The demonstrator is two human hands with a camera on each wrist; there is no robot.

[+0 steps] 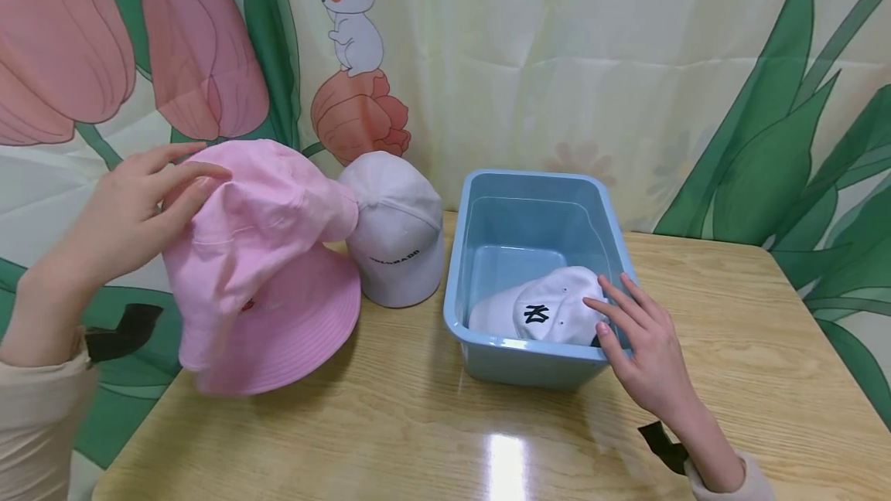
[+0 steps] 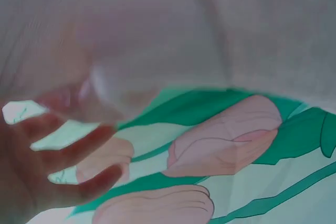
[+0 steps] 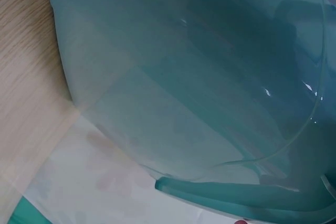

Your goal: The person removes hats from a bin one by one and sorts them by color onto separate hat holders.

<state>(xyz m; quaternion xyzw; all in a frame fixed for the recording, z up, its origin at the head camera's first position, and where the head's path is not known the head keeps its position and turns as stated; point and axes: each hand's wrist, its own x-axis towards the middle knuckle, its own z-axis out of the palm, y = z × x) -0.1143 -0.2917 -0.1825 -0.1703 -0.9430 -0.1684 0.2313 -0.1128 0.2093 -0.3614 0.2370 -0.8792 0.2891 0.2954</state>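
In the head view, my left hand (image 1: 139,203) is at the upper left side of a pink cap (image 1: 257,199), fingers spread and touching or nearly touching its cloth. The left wrist view shows wall between thumb and fingers (image 2: 89,142). Beneath that cap is a pink bucket hat (image 1: 299,323) with a wide stitched brim. My right hand (image 1: 643,342) lies over the near right corner of a blue plastic bin (image 1: 536,366), fingers extended toward a white baseball cap (image 1: 567,296) with a black NY logo inside. Only a fingertip shows in the right wrist view.
A pale baseball cap (image 1: 393,230) with dark lettering stands between the pink hats and the bin. Everything rests on a wooden table (image 1: 390,439). Behind it hangs a cloth (image 1: 529,45) printed with tulips, leaves and a rabbit.
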